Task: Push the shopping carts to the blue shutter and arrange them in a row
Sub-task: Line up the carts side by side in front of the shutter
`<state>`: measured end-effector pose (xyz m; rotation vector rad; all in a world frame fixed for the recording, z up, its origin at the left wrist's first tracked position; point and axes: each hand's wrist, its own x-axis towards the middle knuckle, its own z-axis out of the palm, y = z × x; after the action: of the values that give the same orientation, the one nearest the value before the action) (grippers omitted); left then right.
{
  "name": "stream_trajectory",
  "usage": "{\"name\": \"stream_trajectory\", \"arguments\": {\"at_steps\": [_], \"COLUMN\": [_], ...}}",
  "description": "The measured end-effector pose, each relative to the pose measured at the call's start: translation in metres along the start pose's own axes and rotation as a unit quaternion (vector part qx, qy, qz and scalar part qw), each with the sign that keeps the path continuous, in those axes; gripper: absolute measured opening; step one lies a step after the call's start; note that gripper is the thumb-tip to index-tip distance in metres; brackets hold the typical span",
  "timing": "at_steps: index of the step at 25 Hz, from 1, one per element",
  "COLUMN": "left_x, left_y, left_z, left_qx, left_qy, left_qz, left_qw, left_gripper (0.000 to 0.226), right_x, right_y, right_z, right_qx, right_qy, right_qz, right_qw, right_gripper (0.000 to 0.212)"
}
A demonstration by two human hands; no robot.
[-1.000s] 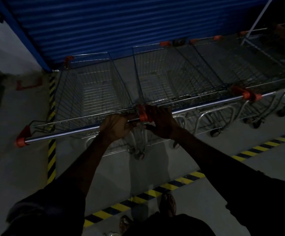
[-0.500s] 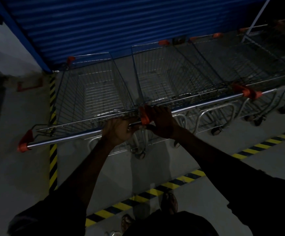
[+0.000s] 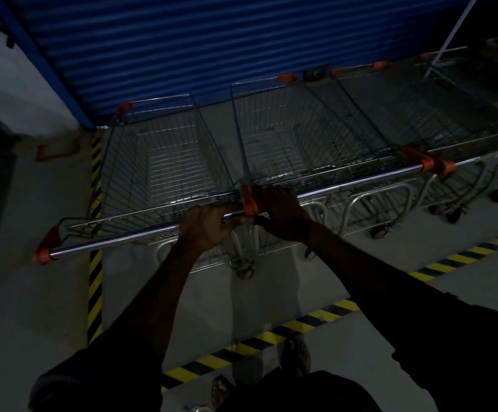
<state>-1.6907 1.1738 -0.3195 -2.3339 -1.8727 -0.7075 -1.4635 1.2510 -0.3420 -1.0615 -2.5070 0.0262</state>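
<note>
We see a dimly lit space with a smooth grey concrete floor (image 3: 271,298), the light weak and everything shadowed. A strip of yellow-and-black hazard tape (image 3: 286,328) runs diagonally across the floor, and a second striped strip (image 3: 94,281) runs along its left edge — beside a pale grey wall (image 3: 18,84). A slanted blue metal post (image 3: 48,69) stands against that wall.

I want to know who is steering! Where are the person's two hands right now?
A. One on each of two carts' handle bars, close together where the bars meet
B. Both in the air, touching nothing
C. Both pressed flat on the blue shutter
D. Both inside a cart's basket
A: the left hand grips the left cart's handle bar and the right hand the next cart's bar, beside the orange end caps.
</note>
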Motion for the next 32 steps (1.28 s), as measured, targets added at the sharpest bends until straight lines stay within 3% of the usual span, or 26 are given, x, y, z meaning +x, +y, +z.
{"name": "stream_trajectory", "arguments": {"at_steps": [18, 22, 27, 32], "left_x": [0.002, -0.002, -0.015, -0.018], "left_y": [0.002, 0.015, 0.035, 0.076], "left_z": [0.002, 0.006, 0.022, 0.027], "left_qx": [0.010, 0.094, 0.198, 0.183], "left_qy": [-0.037, 0.005, -0.001, -0.017], "left_qz": [-0.056, -0.034, -0.100, -0.111], "left_qw": [0.998, 0.995, 0.975, 0.977], "left_gripper": [0.048, 0.044, 0.052, 0.063], "right_x": [0.001, -0.004, -0.009, -0.033], "right_y": [-0.004, -0.006, -0.003, -0.006], "right_z": [-0.007, -0.009, -0.014, -0.026], "right_qx": [0.004, -0.006, 0.011, -0.028], "right_qy": [-0.050, -0.047, -0.039, -0.049], "right_qz": [0.017, 0.013, 0.006, -0.008], "right_qw": [0.999, 0.999, 0.999, 0.998], "right_gripper": [0.078, 0.077, 0.080, 0.093]}}
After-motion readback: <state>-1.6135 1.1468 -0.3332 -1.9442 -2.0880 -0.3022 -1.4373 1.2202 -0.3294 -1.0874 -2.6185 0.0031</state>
